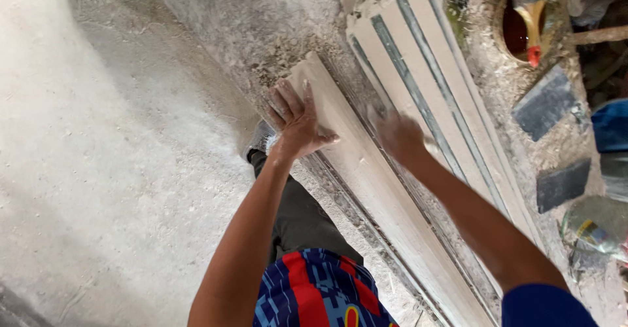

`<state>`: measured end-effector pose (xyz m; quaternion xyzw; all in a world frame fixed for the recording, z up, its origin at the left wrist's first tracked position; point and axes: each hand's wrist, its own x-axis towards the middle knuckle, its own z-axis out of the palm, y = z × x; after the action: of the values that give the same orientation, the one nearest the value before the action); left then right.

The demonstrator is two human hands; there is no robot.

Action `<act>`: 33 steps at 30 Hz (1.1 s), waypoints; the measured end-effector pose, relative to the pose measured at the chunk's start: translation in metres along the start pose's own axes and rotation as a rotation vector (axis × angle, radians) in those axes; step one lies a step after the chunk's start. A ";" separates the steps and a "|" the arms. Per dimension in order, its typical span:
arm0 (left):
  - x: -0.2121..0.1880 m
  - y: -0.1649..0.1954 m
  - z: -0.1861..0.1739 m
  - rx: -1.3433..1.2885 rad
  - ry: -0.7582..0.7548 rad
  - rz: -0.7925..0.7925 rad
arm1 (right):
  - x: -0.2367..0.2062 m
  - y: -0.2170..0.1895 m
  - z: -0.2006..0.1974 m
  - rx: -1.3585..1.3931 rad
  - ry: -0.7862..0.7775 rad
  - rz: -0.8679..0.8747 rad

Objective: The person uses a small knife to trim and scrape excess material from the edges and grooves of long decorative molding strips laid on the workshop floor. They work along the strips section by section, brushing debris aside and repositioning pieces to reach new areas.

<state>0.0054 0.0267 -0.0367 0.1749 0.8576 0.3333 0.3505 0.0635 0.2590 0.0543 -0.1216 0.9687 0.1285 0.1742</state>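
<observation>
— Board (366, 170) first: what does it look like?

— Long, narrow and pale, a wooden plank coated in whitish dust. It runs slantwise from the upper middle down to the lower right, lying on a dusty bench (261, 26) strewn with grit and shavings.

— Where are the hands?

— Left hand (296, 119) lies flat on the board's upper end, fingers spread, pressing rather than gripping. Right hand (400, 137) is at the board's far edge, blurred; I cannot tell whether it is clenched or loose, or holding anything.

— What lies beside it?

— A stack of similar pale slats (425, 85) with grey grooves between them, just to the right. Beyond those, a brush (533, 19) rests over a round tin (517, 29), and two dark flat blocks (546, 101) sit near the edge.
</observation>
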 end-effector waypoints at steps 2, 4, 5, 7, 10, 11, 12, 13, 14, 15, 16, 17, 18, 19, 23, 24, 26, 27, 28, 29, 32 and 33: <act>0.000 -0.001 -0.002 0.023 -0.032 -0.044 | 0.069 -0.006 -0.027 0.076 -0.125 0.029; 0.000 -0.002 -0.005 0.030 -0.067 -0.066 | 0.124 -0.012 -0.055 0.026 -0.136 0.001; 0.001 -0.003 -0.005 0.027 -0.077 -0.060 | 0.137 -0.013 -0.060 0.041 -0.128 -0.015; 0.002 -0.005 -0.008 0.017 -0.069 -0.033 | 0.144 -0.012 -0.064 0.070 -0.126 -0.049; 0.005 -0.007 -0.013 0.012 -0.033 -0.002 | 0.103 -0.014 -0.059 0.073 -0.071 0.032; 0.006 -0.008 -0.015 0.011 -0.044 -0.013 | 0.081 -0.014 -0.055 0.122 -0.104 0.047; 0.007 -0.008 -0.017 0.008 -0.056 -0.025 | 0.061 -0.015 -0.051 0.126 -0.282 0.104; 0.008 -0.008 -0.019 0.017 -0.080 -0.024 | 0.045 -0.017 -0.046 0.117 -0.302 0.142; 0.009 -0.007 -0.022 0.029 -0.097 -0.023 | 0.036 -0.017 -0.041 0.106 -0.316 0.179; 0.010 -0.007 -0.025 0.044 -0.115 -0.025 | 0.034 -0.018 -0.037 0.083 -0.302 0.178; 0.012 -0.004 -0.029 0.046 -0.147 -0.029 | 0.040 -0.018 -0.035 0.061 -0.296 0.177; 0.013 -0.001 -0.033 0.051 -0.179 -0.035 | 0.052 -0.017 -0.034 0.043 -0.289 0.175; 0.014 0.002 -0.038 0.061 -0.207 -0.042 | 0.071 -0.015 -0.036 0.111 -0.305 0.184; 0.014 0.006 -0.043 0.054 -0.235 -0.051 | 0.096 -0.013 -0.039 0.185 -0.323 0.193; 0.005 0.014 -0.075 0.010 -0.336 -0.047 | 0.185 -0.007 -0.070 0.259 -0.254 0.145; -0.003 0.012 -0.086 -0.010 -0.375 -0.048 | 0.197 -0.009 -0.079 0.373 -0.300 0.199; -0.023 -0.002 -0.110 -0.160 -0.273 0.074 | 0.213 -0.016 -0.096 0.418 -0.229 0.154; -0.026 -0.013 -0.126 -0.227 -0.206 0.143 | 0.219 -0.022 -0.100 0.414 -0.166 0.095; -0.030 -0.026 -0.141 -0.274 -0.097 0.084 | 0.223 -0.029 -0.105 0.408 -0.117 0.039; -0.034 -0.040 -0.155 -0.327 0.003 0.016 | 0.228 -0.038 -0.109 0.418 -0.106 -0.008; -0.035 -0.090 -0.202 -0.545 0.241 -0.290 | 0.254 -0.068 -0.124 0.453 -0.226 -0.107; -0.033 -0.106 -0.221 -0.613 0.358 -0.286 | 0.269 -0.079 -0.132 0.433 -0.254 -0.133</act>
<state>-0.1373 -0.1659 0.0232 -0.1207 0.7815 0.5473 0.2743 -0.1992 0.0958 0.0582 -0.1276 0.9340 -0.0793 0.3243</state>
